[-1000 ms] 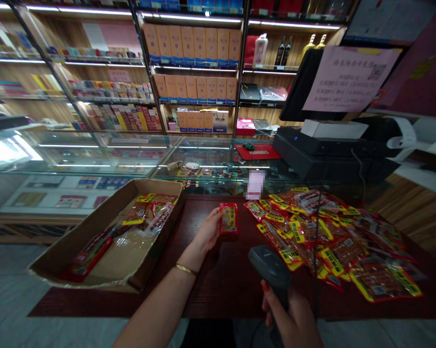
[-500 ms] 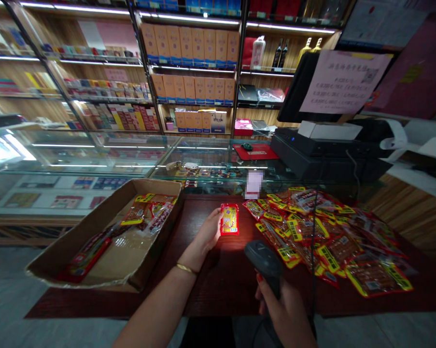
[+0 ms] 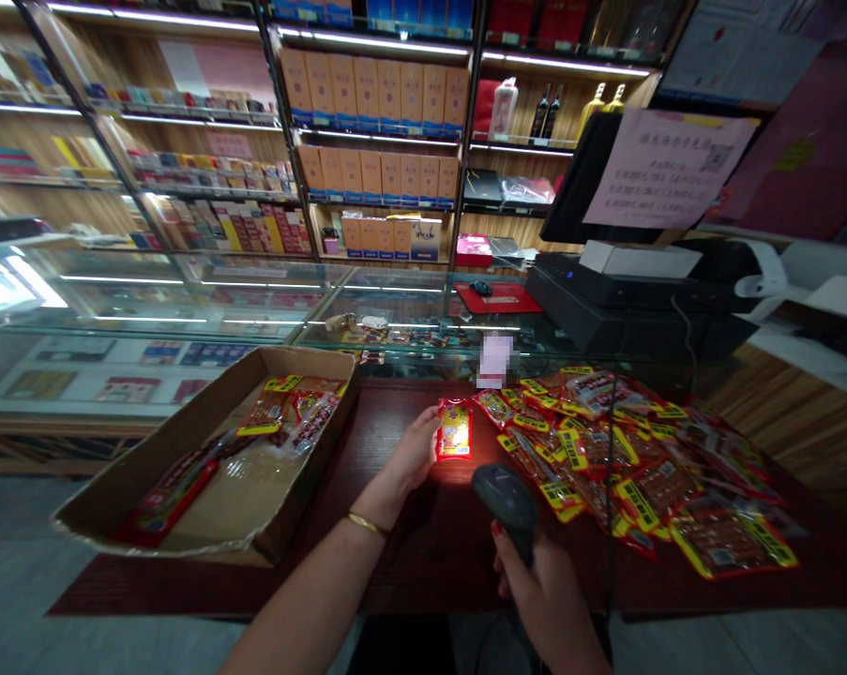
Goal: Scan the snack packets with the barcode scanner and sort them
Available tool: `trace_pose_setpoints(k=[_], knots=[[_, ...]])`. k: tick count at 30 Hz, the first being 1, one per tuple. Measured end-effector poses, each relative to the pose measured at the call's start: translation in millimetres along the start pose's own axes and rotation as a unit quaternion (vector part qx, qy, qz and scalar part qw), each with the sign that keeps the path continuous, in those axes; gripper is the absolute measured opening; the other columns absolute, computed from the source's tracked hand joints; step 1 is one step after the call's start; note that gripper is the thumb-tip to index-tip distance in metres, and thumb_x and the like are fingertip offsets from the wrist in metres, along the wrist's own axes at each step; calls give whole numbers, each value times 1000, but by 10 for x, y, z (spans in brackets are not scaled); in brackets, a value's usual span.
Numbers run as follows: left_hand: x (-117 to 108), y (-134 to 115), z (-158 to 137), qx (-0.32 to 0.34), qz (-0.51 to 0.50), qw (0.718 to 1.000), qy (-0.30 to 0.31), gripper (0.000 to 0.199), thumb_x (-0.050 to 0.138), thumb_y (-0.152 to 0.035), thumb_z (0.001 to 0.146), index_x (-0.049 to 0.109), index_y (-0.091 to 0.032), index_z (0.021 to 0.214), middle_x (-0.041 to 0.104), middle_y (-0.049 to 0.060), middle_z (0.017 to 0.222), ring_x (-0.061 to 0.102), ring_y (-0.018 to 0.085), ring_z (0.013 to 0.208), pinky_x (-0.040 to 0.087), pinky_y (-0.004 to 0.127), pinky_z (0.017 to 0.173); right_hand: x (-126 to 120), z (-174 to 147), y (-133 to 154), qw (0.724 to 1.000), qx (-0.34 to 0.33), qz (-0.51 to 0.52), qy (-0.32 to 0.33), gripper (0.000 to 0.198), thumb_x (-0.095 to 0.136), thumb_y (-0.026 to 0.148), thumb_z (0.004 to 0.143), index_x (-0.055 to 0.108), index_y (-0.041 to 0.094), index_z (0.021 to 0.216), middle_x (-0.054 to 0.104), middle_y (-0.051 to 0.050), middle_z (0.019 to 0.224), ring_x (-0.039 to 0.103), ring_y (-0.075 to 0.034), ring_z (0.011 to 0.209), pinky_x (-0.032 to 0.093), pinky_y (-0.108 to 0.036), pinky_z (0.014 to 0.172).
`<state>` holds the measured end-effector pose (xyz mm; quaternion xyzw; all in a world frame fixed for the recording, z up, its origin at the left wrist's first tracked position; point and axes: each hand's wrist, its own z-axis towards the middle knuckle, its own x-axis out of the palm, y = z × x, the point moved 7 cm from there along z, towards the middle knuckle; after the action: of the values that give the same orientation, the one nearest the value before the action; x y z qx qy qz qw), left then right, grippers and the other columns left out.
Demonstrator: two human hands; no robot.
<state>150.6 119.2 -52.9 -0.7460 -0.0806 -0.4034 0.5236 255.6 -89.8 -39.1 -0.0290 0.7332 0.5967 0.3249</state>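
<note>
Shifted slightly right since the frame half a second ago: small flat red-and-yellow plastic packet (image 3: 455,429), left hand (image 3: 417,448) clamped on its near-left edge. Nudged closer to it: dark grey, rounded plastic scanner (image 3: 506,497), handle enclosed by right hand (image 3: 546,581). Cut off by the bottom edge: both forearms. Mostly hidden behind fingers: scanner handle. Washed out by bright light: packet's print. Held over the middle of the bench (image 3: 423,562), contact with the wood impossible to tell. Smooth gold bangle (image 3: 368,523) on left wrist.

To the left, shallow brown cardboard tray (image 3: 305,469) with ragged rim, glossy packs inside. To the right, overlapping heap of crinkled clear, red and yellow plastic packs (image 3: 644,497), crossed by thin black cable (image 3: 610,506); lower layers covered. Dark red-brown, grained wood underneath.

Beyond, pixelated pale card (image 3: 494,361), unreadable, before long glass display case (image 3: 401,298). Farther right, black monitor (image 3: 570,187), partly covered by pinkish paper sheet (image 3: 666,169). At the back, lit wooden shelves with rows of tan upright boxes (image 3: 391,89); goods at far left blurred.
</note>
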Motion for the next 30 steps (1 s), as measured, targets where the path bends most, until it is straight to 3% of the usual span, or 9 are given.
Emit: trace_pose_setpoints(k=[5,12,17,21,27,30], knots=[[61,10,-7,-4,5,1000,21,30,83,-25,80,68,-16,104,79,7,98,74,20,90,55,31,89,-26,14,8,996,-11,-88,-14,57,39,68,97,70,21,102,74,-8,64,74,-31,61,50,-37,61],[146,45,-57,-17,18,998,60,35,85,-33,81,68,-18,108,79,7,102,74,19,90,55,31,86,31,20,29,997,-3,-77,2,52,40,67,96,68,23,93,74,-8,61,74,-29,57,52,-35,58],[179,25,-75,-7,6,999,54,35,87,-31,79,70,-15,105,79,7,101,73,19,93,54,30,92,27,44,-1,997,-3,-72,0,52,41,67,96,68,23,93,73,-7,59,73,-29,55,49,-36,58],[190,46,-89,-32,23,998,56,30,81,-30,85,68,-18,110,79,8,103,75,20,91,59,32,85,-4,42,-30,999,-11,-50,-7,53,44,68,95,69,22,93,73,-8,61,71,-29,55,49,-37,60],[54,46,-54,-36,54,998,0,22,74,-28,89,67,-18,108,79,7,100,76,20,83,61,30,75,-1,88,-129,987,6,158,-22,48,67,68,87,69,22,75,65,0,50,63,-18,46,43,-28,52],[-57,11,-25,-37,85,994,-49,19,71,-24,89,68,-18,107,79,5,93,75,18,75,61,29,72,65,189,-190,968,18,251,12,58,67,75,83,72,17,87,66,2,53,60,-14,41,41,-24,44]])
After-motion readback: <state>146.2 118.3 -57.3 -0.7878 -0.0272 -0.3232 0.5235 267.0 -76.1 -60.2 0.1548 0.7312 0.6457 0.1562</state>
